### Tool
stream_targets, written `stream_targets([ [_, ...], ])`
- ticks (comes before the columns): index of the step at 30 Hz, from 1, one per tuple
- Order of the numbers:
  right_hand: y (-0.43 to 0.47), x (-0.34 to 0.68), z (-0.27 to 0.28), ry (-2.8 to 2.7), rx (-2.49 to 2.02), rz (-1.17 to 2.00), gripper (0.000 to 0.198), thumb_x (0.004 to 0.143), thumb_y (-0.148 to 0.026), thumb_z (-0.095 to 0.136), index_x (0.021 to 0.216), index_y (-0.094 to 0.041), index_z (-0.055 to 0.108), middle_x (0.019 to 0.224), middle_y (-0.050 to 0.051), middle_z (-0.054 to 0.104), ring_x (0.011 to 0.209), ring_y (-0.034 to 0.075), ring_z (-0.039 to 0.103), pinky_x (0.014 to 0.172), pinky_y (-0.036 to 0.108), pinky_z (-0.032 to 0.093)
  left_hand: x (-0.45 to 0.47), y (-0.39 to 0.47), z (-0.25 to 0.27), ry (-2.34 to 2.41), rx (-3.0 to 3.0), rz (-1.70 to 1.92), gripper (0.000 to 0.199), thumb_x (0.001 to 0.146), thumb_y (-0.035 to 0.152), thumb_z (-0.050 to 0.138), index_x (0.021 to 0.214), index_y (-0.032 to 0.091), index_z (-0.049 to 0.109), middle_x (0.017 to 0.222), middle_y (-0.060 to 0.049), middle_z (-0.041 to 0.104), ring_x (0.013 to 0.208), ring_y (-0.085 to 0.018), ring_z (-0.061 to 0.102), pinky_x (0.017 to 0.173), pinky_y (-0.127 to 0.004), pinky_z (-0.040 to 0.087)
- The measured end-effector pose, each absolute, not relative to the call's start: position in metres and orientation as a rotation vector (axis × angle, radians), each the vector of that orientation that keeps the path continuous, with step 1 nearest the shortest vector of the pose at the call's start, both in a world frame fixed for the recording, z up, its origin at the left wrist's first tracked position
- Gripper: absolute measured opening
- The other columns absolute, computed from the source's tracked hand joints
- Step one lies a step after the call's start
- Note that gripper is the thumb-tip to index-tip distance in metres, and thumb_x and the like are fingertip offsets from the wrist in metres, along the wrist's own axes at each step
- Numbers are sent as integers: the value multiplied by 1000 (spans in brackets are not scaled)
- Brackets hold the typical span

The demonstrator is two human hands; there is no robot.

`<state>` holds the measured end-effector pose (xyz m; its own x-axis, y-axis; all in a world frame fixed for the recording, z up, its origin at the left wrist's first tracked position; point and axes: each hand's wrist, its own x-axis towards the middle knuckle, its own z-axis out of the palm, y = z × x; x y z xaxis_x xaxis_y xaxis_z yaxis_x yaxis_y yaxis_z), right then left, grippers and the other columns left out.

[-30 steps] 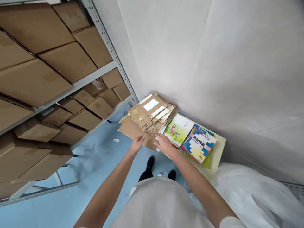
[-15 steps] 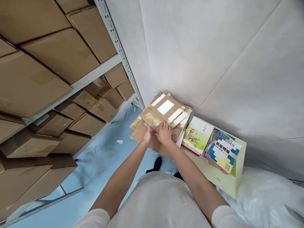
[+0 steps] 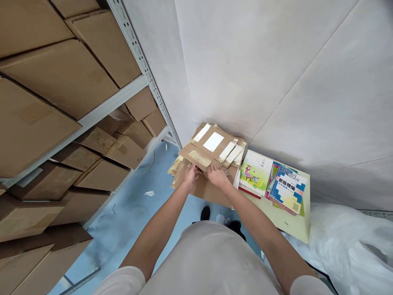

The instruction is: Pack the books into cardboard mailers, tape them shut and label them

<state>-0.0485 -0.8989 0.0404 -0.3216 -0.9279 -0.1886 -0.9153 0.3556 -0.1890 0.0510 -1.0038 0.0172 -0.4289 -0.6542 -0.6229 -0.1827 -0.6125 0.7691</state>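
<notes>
A pile of flattened cardboard boxes (image 3: 204,192) lies by the wall, with brown tape along the edges and white labels on several sheets. My left hand (image 3: 190,174) grips the near edge of the top cardboard sheet (image 3: 201,147). Close beside it on the right, my right hand (image 3: 216,175) has its fingers curled over the same near edge. That edge is slightly lifted off the sheets beneath. Both sets of fingertips are partly hidden by the cardboard.
Right of the pile, a pale yellow table (image 3: 302,227) bears a picture book (image 3: 254,172) and a stack of textbooks (image 3: 287,186). A metal shelf (image 3: 123,96) full of cardboard boxes stands left. White plastic sheeting (image 3: 346,237) lies at right; a paper scrap (image 3: 149,193) is on the blue floor.
My right hand has gone from lying over the top sheet to curling at its near edge. That edge has risen a little. The view has shifted slightly.
</notes>
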Motion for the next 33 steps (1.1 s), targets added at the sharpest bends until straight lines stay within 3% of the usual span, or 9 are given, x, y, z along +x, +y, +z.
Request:
stream_targets([
  [5,-885,-47,77,2460,-1668,-129,41,93,-11,27,127,-14,49,124,22,56,117,28,51,86,38,51,53,-1014,39,-1034,1249,-2227,49,84,63,46,101,19,58,102,-11,66,89,-19,66,73,-29,52],
  [8,-868,-32,94,2527,-1737,-165,42,93,-11,27,130,-15,48,128,20,54,120,28,48,87,38,50,60,-1018,55,-1032,1155,-2212,47,82,63,48,105,23,55,105,-7,65,89,-19,67,76,-32,53],
  [13,-843,10,78,2413,-1765,-246,41,93,-10,31,128,-13,51,126,19,58,122,26,49,87,35,50,80,-1017,55,-1177,1228,-2121,28,74,31,68,95,24,52,102,-2,66,77,-12,66,73,-29,54],
  [17,-832,9,58,2215,-1687,-478,38,90,-20,46,128,-20,54,132,11,56,121,21,53,93,33,49,93,-1021,41,-1244,1254,-2038,25,74,27,66,95,23,53,101,-4,67,76,-12,66,69,-28,54],
  [26,-761,-79,70,2736,-709,-1268,55,84,-36,55,134,-15,48,138,17,50,131,29,42,110,51,31,96,-1053,51,-1595,881,-2031,52,58,45,76,101,20,62,96,-6,71,81,-18,66,65,-25,51],
  [30,-700,-85,78,2487,-304,-1655,67,80,-47,59,137,-15,43,138,17,50,127,28,48,105,48,38,67,-1036,78,-1825,700,-2163,52,58,45,78,100,19,64,93,-7,72,81,-20,66,68,-27,51],
  [33,-647,-65,90,2253,-148,-1905,58,83,-51,54,131,-19,49,129,12,59,118,24,56,100,43,44,31,-1000,100,-2035,555,-2248,51,57,46,80,98,20,66,90,-8,72,83,-23,66,69,-30,53],
])
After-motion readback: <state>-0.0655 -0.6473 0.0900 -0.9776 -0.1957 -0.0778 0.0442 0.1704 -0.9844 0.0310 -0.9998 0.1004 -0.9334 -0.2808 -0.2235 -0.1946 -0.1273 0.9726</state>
